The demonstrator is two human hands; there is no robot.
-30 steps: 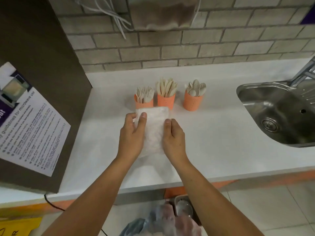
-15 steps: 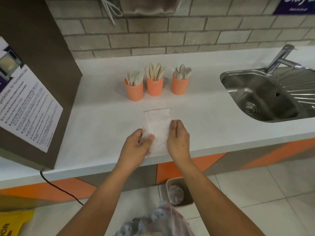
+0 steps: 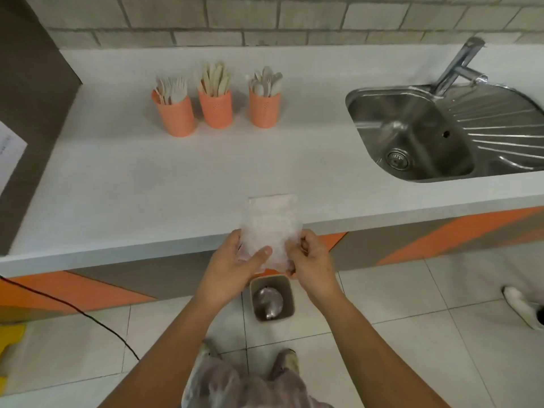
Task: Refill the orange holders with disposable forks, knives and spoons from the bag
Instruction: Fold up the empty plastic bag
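Three orange holders stand in a row at the back of the white counter (image 3: 117, 184): the left holder (image 3: 174, 113) has forks, the middle holder (image 3: 215, 106) has knives, the right holder (image 3: 264, 106) has spoons. A clear, flat plastic bag (image 3: 272, 225) is held past the counter's front edge. My left hand (image 3: 235, 269) grips its lower left side with the thumb on top. My right hand (image 3: 309, 260) pinches its lower right edge. I cannot tell what the bag holds.
A steel sink (image 3: 418, 136) with a tap (image 3: 459, 66) fills the right of the counter. On the floor below my hands stands a small bin (image 3: 272, 298) with crumpled plastic inside. A black cable (image 3: 88, 316) runs over the tiles at left. A brown cabinet side (image 3: 26, 83) bounds the counter's left.
Both hands pulled the bag back from in front of the holders to past the counter's front edge. The view drew back and tilted down, showing more floor.
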